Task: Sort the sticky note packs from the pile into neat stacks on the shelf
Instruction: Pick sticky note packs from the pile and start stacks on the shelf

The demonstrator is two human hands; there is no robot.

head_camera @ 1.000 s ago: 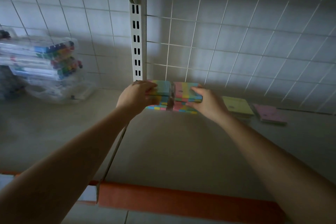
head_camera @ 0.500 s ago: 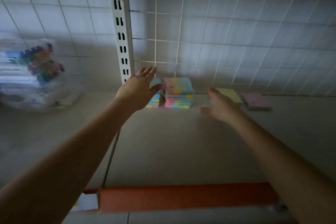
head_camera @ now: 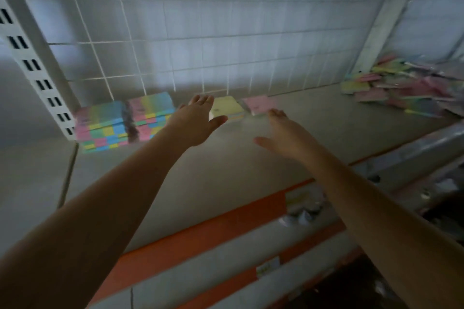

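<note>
Two stacks of multicoloured sticky note packs (head_camera: 120,123) stand side by side at the back left of the shelf (head_camera: 206,173). Right of them lie a yellow pack (head_camera: 229,108) and a pink pack (head_camera: 258,104). A loose pile of packs (head_camera: 401,90) lies at the far right. My left hand (head_camera: 198,120) hovers with fingers spread just in front of the yellow pack, holding nothing. My right hand (head_camera: 283,133) is stretched out flat over the shelf, below the pink pack, and is empty too.
A white slotted upright (head_camera: 37,70) rises at the left and a wire grid (head_camera: 200,32) backs the shelf. An orange price strip (head_camera: 200,241) runs along the front edge. A slanted white post (head_camera: 381,15) stands before the pile.
Both hands have let go of the multicoloured stacks and moved right, toward the yellow and pink packs. The view has swung right, bringing the loose pile into sight.
</note>
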